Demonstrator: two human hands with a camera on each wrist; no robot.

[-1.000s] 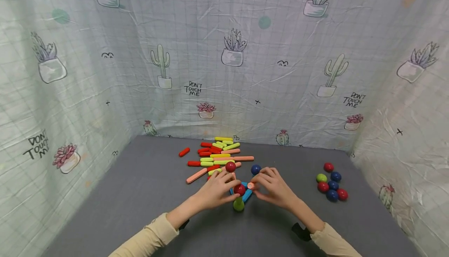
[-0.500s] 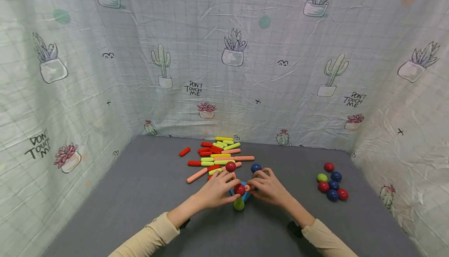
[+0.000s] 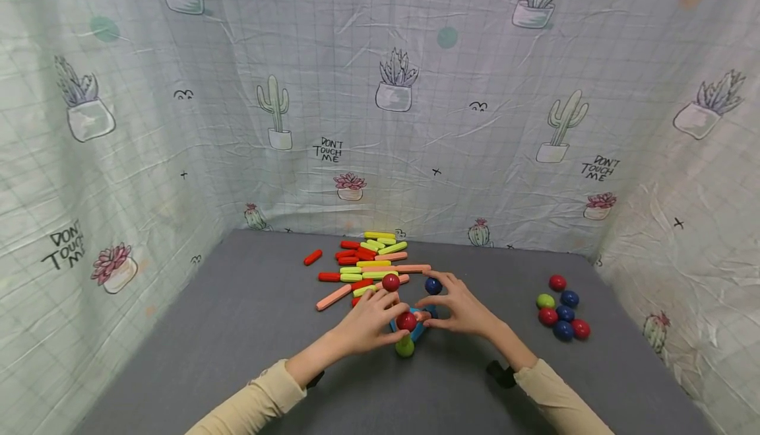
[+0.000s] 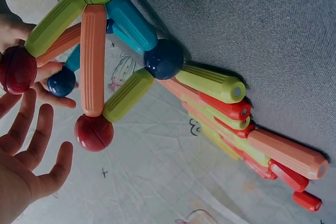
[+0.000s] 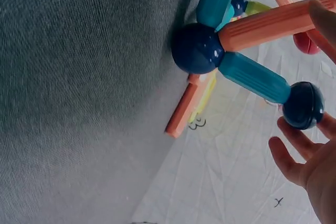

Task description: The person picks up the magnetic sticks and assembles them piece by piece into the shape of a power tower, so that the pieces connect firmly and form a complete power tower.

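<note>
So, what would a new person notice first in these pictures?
The eye probably goes first to the toy frame near the middle of the grey table. Next come the heap of bright sticks just beyond it and the group of balls off to the right.

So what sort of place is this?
Probably an improvised filming booth: cactus-print sheeting hangs on three sides of a gray tabletop, where toy building rods and balls lie.

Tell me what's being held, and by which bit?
The left hand holds a red ball by its sides. The right hand is at a coral stick and a blue ball; whether it grips either cannot be told.
</note>
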